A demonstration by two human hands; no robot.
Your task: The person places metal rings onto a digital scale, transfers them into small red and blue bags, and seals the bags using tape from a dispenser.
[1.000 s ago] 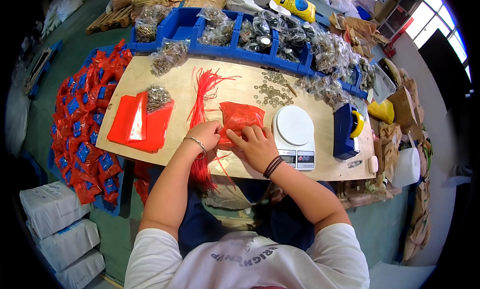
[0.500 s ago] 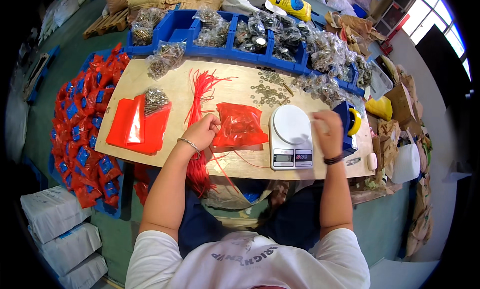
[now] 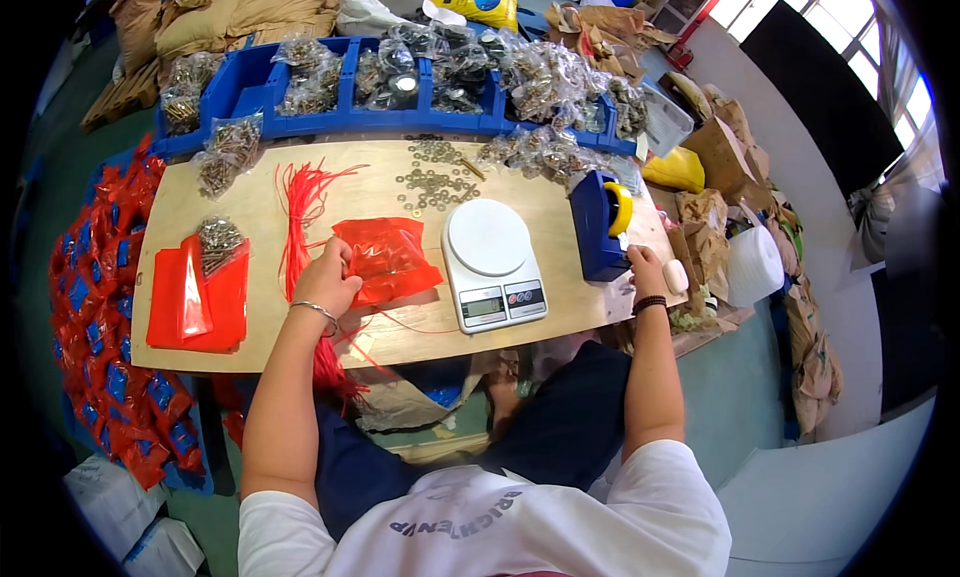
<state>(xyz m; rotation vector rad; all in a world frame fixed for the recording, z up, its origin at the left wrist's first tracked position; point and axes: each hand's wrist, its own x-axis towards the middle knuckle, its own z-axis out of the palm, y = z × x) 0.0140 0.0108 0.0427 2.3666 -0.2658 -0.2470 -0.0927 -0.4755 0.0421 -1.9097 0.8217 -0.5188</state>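
- Left of centre, the left hand (image 3: 335, 282) has its fingers bent nearly closed at the left edge of a red plastic pouch (image 3: 385, 262); whether they pinch the film or only rest against it, I cannot tell.
- The pouch lies flat on the table, just left of the frame's middle; it would probably serve best to keep that edge smooth and steady.
- Right of centre, the right hand (image 3: 650, 275) has its fingers drawn together at the front of a blue tape dispenser (image 3: 592, 239); whether tape is between them cannot be made out. A straight, even pull would likely avoid twisting or tipping.
- Across the wooden table (image 3: 565, 299), from the left: flat red bags (image 3: 228, 307), a clear bag of screws (image 3: 218, 242) on them, red ties (image 3: 300, 202), loose washers (image 3: 440, 190) and a white scale (image 3: 490, 239).
- Around it, from the left: heaped red packages (image 3: 105, 317), tan sacks (image 3: 280, 12) at upper left, blue bins (image 3: 320, 124) along the table's far edge, a white roll (image 3: 755, 264) at right, and a window (image 3: 800, 2) at upper right.
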